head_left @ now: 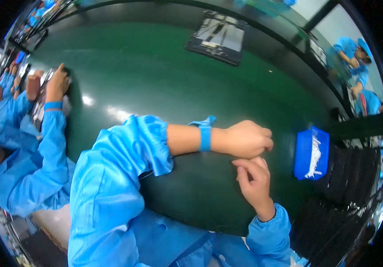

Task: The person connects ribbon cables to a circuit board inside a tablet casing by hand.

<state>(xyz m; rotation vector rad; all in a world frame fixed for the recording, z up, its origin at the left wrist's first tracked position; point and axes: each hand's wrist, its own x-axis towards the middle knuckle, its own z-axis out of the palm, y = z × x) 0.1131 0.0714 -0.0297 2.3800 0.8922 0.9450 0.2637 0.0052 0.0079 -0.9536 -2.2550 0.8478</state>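
Note:
My left hand reaches across to the right over the green tabletop, back upward. Its fingers are curled under, and anything inside them is hidden. A blue wrist strap circles that wrist. Just below it, almost touching, is my right hand. Thumb and forefinger there are bent but apart, with nothing visible between them. Both forearms wear blue sleeves. The nearest object is a blue bin of small white pieces, to the right of my hands.
A dark tray-like frame with grey panels lies at the far side. Stacked black items stand right of the bin. At the left, a co-worker's hand rests by shiny parts. More people in blue sit beyond the right rail.

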